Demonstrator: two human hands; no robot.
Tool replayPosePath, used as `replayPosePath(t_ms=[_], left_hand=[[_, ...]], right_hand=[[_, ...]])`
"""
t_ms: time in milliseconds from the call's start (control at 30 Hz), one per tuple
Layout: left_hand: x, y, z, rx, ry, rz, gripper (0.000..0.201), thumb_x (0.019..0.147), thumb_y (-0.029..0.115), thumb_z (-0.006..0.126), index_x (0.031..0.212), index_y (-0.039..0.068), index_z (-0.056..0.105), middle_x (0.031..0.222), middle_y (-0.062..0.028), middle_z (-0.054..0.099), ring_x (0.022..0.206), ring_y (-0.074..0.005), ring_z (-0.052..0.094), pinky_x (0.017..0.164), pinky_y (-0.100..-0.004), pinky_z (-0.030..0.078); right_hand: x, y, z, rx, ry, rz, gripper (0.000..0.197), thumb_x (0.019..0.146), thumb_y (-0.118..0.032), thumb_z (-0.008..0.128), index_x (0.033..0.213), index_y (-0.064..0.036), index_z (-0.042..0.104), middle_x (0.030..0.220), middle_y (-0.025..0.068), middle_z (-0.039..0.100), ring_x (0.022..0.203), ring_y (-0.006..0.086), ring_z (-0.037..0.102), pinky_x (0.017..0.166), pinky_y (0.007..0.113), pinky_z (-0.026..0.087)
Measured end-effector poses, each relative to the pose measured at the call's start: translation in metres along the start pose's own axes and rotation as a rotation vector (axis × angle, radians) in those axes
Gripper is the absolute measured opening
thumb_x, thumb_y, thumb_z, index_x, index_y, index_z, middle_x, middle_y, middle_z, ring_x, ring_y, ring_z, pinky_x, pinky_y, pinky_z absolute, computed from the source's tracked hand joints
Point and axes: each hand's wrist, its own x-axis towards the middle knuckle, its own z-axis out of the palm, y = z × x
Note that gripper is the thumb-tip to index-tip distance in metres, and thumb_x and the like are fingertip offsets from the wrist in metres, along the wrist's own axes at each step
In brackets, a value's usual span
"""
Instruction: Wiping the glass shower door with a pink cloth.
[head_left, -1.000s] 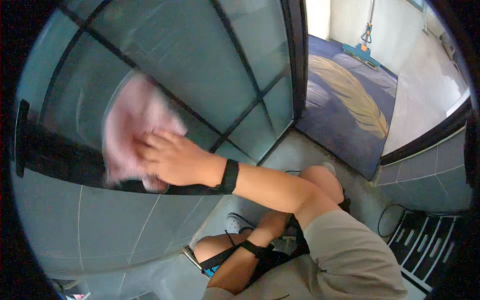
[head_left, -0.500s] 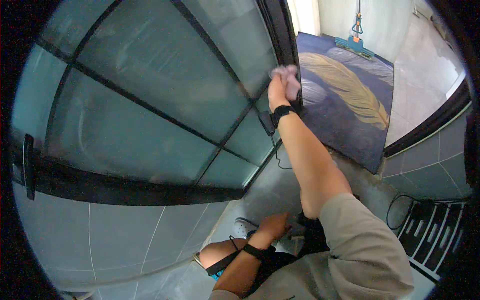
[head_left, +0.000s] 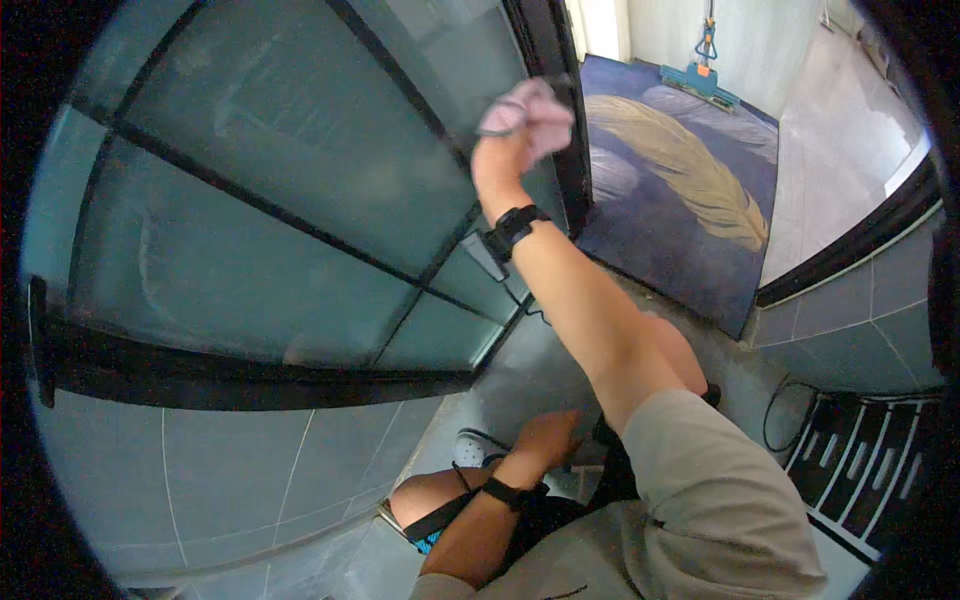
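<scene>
A pink cloth [head_left: 550, 120] is gripped in my right hand [head_left: 500, 168], raised at the end of my outstretched arm. Hand and cloth are slightly blurred, close to the edge of a dark-framed glass door [head_left: 270, 240]; whether the cloth touches the glass I cannot tell. Faint smears mark the door's greenish panes. A black strap [head_left: 515, 228] circles my right wrist, with a small device on a cable beside it. My left hand [head_left: 547, 437] is low, by my bent legs. Its back faces up, and its fingers are mostly hidden.
A black door handle [head_left: 38, 340] is at far left. Beyond the doorway lies a blue mat [head_left: 690, 190] with feather patterns, with a blue mop head [head_left: 698, 82] on its far part. A slatted black-and-white object [head_left: 865, 465] stands at right, near a loose cable. Grey tiles [head_left: 235, 460] line the lower left.
My right hand has moved up and left with the cloth, over the door's edge area. The whole view has shifted slightly. My left hand stays by my legs.
</scene>
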Motion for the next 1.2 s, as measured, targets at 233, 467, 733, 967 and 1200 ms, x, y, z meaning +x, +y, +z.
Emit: replayPosePath(t_ms=[233, 467, 733, 967, 1200], left_hand=[[0.003, -0.010, 0.035, 0.072, 0.196, 0.006, 0.028, 0.084, 0.013, 0.059, 0.111, 0.007, 0.062, 0.112, -0.0194, 0.065, 0.102, -0.0404, 0.062, 0.082, -0.0503, 0.051], [-0.003, -0.004, 0.021, 0.143, 0.110, 0.033, 0.046, 0.079, 0.006, 0.061, 0.125, 0.011, 0.059, 0.117, -0.0199, 0.064, 0.108, -0.0388, 0.061, 0.087, -0.0485, 0.051], [-0.020, 0.018, 0.002, 0.151, 0.137, 0.082, 0.045, 0.079, 0.008, 0.066, 0.123, 0.008, 0.059, 0.120, -0.0182, 0.063, 0.109, -0.0366, 0.061, 0.087, -0.0479, 0.051], [-0.045, 0.032, -0.034, -0.162, 0.349, 0.250, 0.029, 0.084, 0.022, 0.063, 0.107, 0.006, 0.064, 0.101, -0.0216, 0.068, 0.095, -0.0393, 0.065, 0.074, -0.0485, 0.051], [-0.044, 0.015, -0.032, -0.051, 0.309, 0.339, 0.027, 0.085, 0.022, 0.057, 0.105, 0.006, 0.063, 0.100, -0.0218, 0.068, 0.090, -0.0407, 0.065, 0.073, -0.0498, 0.050]], right_hand=[[-0.108, -0.149, 0.056, -0.304, -1.020, -0.703, 0.047, 0.073, -0.018, 0.060, 0.118, -0.0041, 0.056, 0.106, 0.0229, 0.058, 0.110, 0.0454, 0.047, 0.094, 0.055, 0.036], [-0.167, -0.216, 0.099, -0.294, -1.895, -0.727, 0.030, 0.087, -0.023, 0.054, 0.114, -0.0210, 0.067, 0.104, 0.0039, 0.069, 0.088, 0.0240, 0.069, 0.083, 0.040, 0.053], [0.046, -0.123, 0.131, -0.673, -0.697, -0.539, 0.025, 0.092, -0.011, 0.047, 0.116, -0.0055, 0.054, 0.104, 0.0159, 0.061, 0.095, 0.0331, 0.057, 0.086, 0.046, 0.047], [0.091, -0.168, 0.142, 0.951, -1.021, 0.436, 0.016, 0.093, -0.008, 0.049, 0.103, -0.0064, 0.062, 0.094, 0.0068, 0.061, 0.099, 0.0178, 0.058, 0.094, 0.033, 0.043], [-0.108, -0.238, 0.191, -0.533, -1.193, -1.096, 0.044, 0.078, -0.018, 0.057, 0.117, 0.0025, 0.054, 0.123, 0.0318, 0.048, 0.118, 0.0460, 0.042, 0.108, 0.057, 0.025]])
